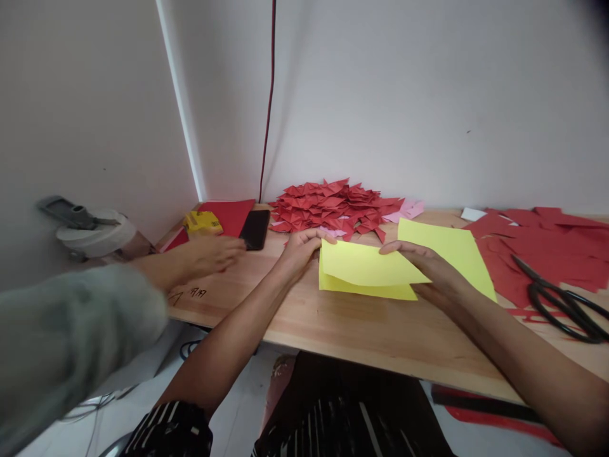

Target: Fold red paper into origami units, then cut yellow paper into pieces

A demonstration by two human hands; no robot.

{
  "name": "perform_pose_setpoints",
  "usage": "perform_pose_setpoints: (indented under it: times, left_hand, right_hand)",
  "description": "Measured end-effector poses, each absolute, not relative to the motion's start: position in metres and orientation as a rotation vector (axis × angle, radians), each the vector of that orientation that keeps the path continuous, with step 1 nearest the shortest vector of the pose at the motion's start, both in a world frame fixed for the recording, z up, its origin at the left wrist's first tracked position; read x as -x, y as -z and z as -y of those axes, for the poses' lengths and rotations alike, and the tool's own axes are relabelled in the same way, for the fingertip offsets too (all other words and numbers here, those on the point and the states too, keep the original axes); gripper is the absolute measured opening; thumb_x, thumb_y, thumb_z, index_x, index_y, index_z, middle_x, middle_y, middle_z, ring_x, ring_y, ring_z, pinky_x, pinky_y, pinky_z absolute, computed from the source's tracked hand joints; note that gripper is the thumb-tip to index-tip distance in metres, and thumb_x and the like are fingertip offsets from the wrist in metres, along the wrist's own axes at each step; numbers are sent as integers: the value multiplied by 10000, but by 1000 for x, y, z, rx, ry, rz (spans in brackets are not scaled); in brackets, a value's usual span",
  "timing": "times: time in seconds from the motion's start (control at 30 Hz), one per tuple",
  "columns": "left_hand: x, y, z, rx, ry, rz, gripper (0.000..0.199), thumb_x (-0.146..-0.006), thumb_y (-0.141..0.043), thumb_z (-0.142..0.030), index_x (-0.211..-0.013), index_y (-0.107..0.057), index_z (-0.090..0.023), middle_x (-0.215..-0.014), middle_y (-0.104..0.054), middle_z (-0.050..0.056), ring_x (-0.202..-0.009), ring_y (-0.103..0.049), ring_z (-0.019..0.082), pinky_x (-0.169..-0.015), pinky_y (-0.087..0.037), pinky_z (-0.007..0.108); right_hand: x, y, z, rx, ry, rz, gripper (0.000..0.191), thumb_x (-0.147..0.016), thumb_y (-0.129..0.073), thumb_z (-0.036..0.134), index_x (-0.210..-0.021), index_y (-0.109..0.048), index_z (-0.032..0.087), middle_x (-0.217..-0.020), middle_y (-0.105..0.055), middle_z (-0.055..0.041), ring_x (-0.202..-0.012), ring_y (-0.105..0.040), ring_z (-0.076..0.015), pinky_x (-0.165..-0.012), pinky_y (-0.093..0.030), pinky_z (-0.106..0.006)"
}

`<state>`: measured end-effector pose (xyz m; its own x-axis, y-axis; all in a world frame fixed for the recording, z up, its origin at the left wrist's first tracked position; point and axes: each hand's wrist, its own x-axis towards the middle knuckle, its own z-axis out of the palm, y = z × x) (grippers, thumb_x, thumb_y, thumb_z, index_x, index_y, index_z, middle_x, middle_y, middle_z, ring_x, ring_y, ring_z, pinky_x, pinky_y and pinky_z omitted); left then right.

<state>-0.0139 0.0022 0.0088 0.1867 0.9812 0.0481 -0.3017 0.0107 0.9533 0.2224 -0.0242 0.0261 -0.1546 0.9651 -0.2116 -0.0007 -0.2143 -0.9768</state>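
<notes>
Between my two hands is a yellow sheet of paper [371, 265], bent over so that its upper layer lies above a lower one. My left hand [304, 246] pinches its upper left corner. At the top right, my right hand [419, 259] grips the same paper, thumb on the edge and the other fingers partly hidden behind it. A second yellow sheet [450, 251] lies flat on the table just beyond my right hand. Behind the held paper rises a heap of folded red paper pieces [328, 203].
Another person's hand [209, 257] reaches in from the left near a black phone [255, 230] and a yellow packet [202, 222]. Black-handled scissors [561, 301] lie at right beside red paper sheets [552, 247]. A cord [270, 108] hangs along the wall.
</notes>
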Motion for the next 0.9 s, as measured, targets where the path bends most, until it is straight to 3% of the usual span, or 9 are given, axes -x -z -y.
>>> perform_pose_setpoints:
  times: [0.27, 0.47, 0.63, 0.77, 0.9]
  left_hand:
    - [14, -12, 0, -1132, -1242, -774, 168, -685, -594, -237, -697, -730, -139, -747, -704, 59, -666, -590, 136, -632, -416, 240]
    - [15, -8, -1, -1182, -1208, -768, 153, -723, -703, -284, -762, -722, -138, -841, -719, 60, -691, -587, 118, -665, -418, 232]
    - [15, -2, -3, -1206, -1185, -789, 263, -715, -752, -317, -910, -690, -152, -923, -725, 74, -728, -625, 133, -704, -449, 249]
    - [15, -2, -3, -1204, -1201, -797, 341, -708, -761, -315, -994, -658, -161, -881, -723, 61, -727, -632, 134, -706, -463, 249]
    - [13, -3, -2, -1195, -1193, -824, 299, -702, -764, -304, -938, -662, -150, -795, -707, 41, -669, -613, 116, -668, -450, 232]
  right_hand:
    - [-230, -15, 16, 1259, -1442, 1235, 247, -703, -722, 485, -795, -699, 257, -733, -716, -13, -633, -655, -193, -572, -486, -296]
    - [-234, -14, 15, 1241, -1486, 1177, 178, -707, -719, 405, -813, -725, 262, -714, -718, 1, -611, -647, -170, -581, -486, -283]
    - [-234, -13, 14, 1219, -1520, 1108, 149, -717, -726, 343, -839, -743, 259, -765, -747, -8, -664, -677, -170, -627, -513, -277]
    - [-235, -12, 12, 1204, -1537, 1088, 165, -702, -736, 326, -846, -751, 248, -770, -757, -11, -660, -689, -160, -617, -527, -256]
    - [-235, -10, 11, 1181, -1505, 1102, 235, -686, -742, 325, -909, -758, 253, -837, -773, -19, -777, -723, -198, -724, -567, -296]
